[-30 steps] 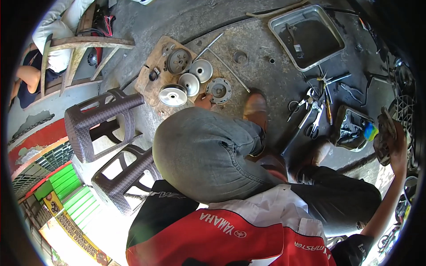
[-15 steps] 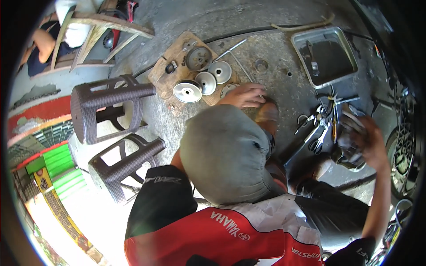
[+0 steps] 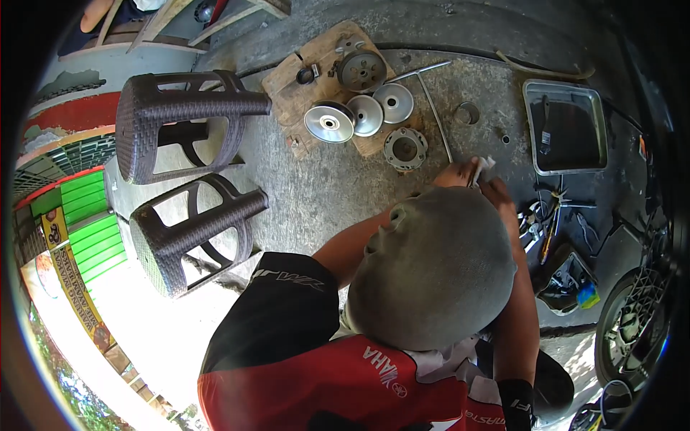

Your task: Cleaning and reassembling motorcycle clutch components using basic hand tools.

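My left hand (image 3: pixel 456 174) and my right hand (image 3: pixel 497 194) are close together over the floor, fingers closed around a small whitish scrap (image 3: pixel 486 165), cloth or paper. Whether anything else is inside the fingers is hidden. A grey rounded shape (image 3: pixel 438 266) covers parts of both forearms. Left of the hands lies a round metal flange with holes (image 3: pixel 406 149). The long T-handle wrench (image 3: pixel 433 108) points toward my left hand. Three shiny pulley discs (image 3: pixel 364 115) and a dark drum with holes (image 3: pixel 361 70) rest around a worn board (image 3: pixel 284 86).
A metal tray (image 3: pixel 604 136) holding a brush (image 3: pixel 545 129) is at right. Below it lie pliers (image 3: pixel 588 233), screwdrivers and other tools, then a container of parts (image 3: pixel 552 296). A motorcycle wheel (image 3: pixel 619 330) stands far right. Two brown woven-pattern stools (image 3: pixel 187 108) lie at left.
My right hand has come left from the parts container to my left hand. A whitish scrap now shows between them. The whole view has shifted, and the flange is now fully uncovered.
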The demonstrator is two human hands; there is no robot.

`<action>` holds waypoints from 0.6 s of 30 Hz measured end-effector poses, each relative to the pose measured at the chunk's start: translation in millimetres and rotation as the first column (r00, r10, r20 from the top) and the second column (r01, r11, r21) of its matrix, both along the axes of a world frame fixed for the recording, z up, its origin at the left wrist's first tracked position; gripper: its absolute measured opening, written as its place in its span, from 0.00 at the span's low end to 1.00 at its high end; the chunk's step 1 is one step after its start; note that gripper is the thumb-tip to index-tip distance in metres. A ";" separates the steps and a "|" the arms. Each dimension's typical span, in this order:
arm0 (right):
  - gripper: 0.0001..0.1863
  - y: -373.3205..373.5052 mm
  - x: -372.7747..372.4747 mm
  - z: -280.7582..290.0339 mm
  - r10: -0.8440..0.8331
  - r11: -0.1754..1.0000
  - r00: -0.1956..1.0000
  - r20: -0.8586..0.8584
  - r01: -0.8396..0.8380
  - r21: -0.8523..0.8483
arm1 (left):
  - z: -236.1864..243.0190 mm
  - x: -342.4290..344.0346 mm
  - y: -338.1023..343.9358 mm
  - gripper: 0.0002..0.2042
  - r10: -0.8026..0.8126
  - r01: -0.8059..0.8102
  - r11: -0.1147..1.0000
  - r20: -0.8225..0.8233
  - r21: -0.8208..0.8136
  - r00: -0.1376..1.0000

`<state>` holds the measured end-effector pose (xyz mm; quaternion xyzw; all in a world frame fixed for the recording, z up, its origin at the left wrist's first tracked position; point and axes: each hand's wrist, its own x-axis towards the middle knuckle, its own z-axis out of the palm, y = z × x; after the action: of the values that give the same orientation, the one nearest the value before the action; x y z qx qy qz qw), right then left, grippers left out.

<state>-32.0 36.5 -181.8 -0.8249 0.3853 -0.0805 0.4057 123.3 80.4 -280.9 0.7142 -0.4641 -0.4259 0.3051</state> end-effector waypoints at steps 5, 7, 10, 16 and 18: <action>0.16 -5.8 -10.4 31.2 -0.065 0.997 0.991 0.121 0.058 0.055 | 48.7 8.3 2.6 0.17 0.140 -0.157 0.988 -0.399 -0.010 0.906; 0.14 -4.6 -8.5 37.9 -0.081 0.995 0.983 0.165 0.071 0.068 | 60.4 18.0 -2.3 0.17 0.056 -0.118 0.987 -0.461 -0.108 0.886; 0.09 5.7 -8.1 34.4 -0.270 0.940 0.954 0.130 0.232 0.248 | 66.0 28.6 -3.3 0.14 0.062 -0.031 0.997 -0.497 0.070 0.866; 0.12 2.6 -54.6 9.1 -0.685 0.702 0.689 0.236 0.538 0.466 | 44.3 51.7 8.3 0.08 0.410 -0.436 0.883 -0.165 -0.175 0.897; 0.17 -14.2 -94.7 13.1 -0.862 0.494 0.304 0.405 0.330 0.804 | 28.4 97.4 14.9 0.12 0.694 -0.676 0.673 -0.058 -0.302 0.717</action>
<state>-126.7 22.3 -168.7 -0.3035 0.4654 -0.4623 0.6911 220.7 95.3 -252.5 0.7932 -0.2309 -0.1823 0.5332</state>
